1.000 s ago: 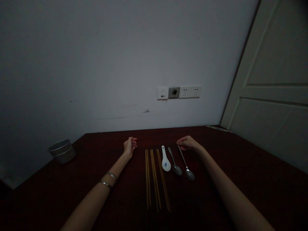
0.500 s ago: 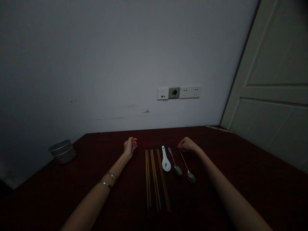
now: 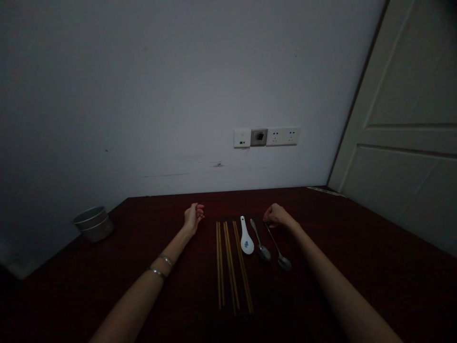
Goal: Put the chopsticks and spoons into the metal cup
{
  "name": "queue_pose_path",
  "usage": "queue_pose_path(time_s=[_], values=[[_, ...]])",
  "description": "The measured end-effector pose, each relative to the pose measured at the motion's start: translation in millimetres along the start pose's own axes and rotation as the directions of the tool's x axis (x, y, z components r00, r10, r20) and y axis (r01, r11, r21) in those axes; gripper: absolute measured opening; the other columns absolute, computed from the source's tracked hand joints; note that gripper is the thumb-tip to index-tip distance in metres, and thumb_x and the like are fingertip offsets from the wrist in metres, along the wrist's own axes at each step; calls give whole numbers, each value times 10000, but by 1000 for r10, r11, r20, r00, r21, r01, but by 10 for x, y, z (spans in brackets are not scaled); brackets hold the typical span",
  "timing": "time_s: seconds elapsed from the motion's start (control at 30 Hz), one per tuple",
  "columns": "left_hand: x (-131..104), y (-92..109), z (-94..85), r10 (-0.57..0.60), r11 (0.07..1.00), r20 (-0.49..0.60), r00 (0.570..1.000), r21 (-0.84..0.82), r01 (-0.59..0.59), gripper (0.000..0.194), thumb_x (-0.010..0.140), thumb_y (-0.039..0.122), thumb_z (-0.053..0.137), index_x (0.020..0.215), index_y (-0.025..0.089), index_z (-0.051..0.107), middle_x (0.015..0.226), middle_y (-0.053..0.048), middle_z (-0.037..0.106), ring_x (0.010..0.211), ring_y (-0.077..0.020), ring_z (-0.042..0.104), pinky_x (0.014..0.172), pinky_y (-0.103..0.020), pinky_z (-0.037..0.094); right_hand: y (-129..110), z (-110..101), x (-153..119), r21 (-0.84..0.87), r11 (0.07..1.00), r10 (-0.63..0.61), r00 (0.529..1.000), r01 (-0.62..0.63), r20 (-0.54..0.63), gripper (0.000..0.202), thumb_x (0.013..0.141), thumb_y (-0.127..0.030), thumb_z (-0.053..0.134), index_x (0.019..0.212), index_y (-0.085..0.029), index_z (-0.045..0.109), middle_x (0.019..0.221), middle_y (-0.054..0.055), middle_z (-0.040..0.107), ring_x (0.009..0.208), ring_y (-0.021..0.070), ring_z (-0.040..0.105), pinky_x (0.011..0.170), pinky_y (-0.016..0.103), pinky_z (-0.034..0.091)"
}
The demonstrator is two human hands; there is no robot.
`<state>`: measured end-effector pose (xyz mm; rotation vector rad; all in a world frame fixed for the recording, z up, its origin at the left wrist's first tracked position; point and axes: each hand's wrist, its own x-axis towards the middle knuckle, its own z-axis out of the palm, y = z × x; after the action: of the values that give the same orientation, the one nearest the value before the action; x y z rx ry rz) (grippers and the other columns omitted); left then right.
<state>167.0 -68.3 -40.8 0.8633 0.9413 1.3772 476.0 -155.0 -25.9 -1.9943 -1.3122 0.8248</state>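
— What are the hands doing?

— The right hand (image 3: 277, 215) is pinching the handle tip of a long metal spoon (image 3: 284, 263) with its fingertips. The spoon's bowl is resting on a dark red surface (image 3: 321, 219), pointing toward the person. The left hand (image 3: 193, 217) is resting near the chopsticks (image 3: 232, 267), its fingers loosely curled, half spread.

— What is lying between the hands?

— Going from left to right, three pairs of those wooden chopsticks are lying lengthwise, then a white spoon (image 3: 246, 244) showing a blue mark, then a shorter metal spoon (image 3: 264, 253). The long one is ending the row, just beside the shorter one without touching it.

— And farther out?

— A grey metal cup (image 3: 95, 228) is standing at far left, well apart from the row. Behind, a pale wall (image 3: 178, 95) is carrying sockets (image 3: 283, 136).
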Motion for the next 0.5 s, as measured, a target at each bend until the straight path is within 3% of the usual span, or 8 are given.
queue_pose_path(time_s=[0.13,0.23,0.33,0.43,0.5], values=[[-3,1,0,2,1000,3,1000,-12,-2,200,675,291,519,643,105,585,442,23,495,392,-70,430,464,-211,370,13,16,22,17,1000,15,1000,-15,7,58,532,-64,655,539,-113,625,572,52,645,466,110,569,391,158,445],[9,-8,-8,4,1000,11,1000,-9,-4,210,666,303,522,650,104,588,443,26,497,395,-70,435,467,-210,373,51,-42,59,25,1000,15,1000,-14,-26,53,615,-152,628,647,-115,649,584,42,640,475,106,570,416,167,445],[34,-27,-18,7,1000,19,1000,-7,-7,215,658,309,521,640,105,587,440,26,495,390,-70,431,463,-213,373,133,-173,96,-41,999,-7,987,0,-163,182,697,-242,565,790,-130,674,647,51,659,548,125,606,486,182,453],[57,-51,-25,19,1000,23,1000,-2,-19,220,648,318,527,637,108,589,441,27,494,390,-72,431,457,-215,369,247,-304,106,-225,974,-79,939,2,-334,261,736,-277,516,888,-152,688,818,94,682,754,182,641,637,225,465],[64,-62,-27,32,999,28,999,5,-32,224,642,326,533,636,109,590,442,29,492,392,-72,433,458,-216,371,324,-338,91,-362,932,-155,915,10,-374,291,757,-256,486,946,-152,681,925,115,671,886,205,618,756,255,447]])
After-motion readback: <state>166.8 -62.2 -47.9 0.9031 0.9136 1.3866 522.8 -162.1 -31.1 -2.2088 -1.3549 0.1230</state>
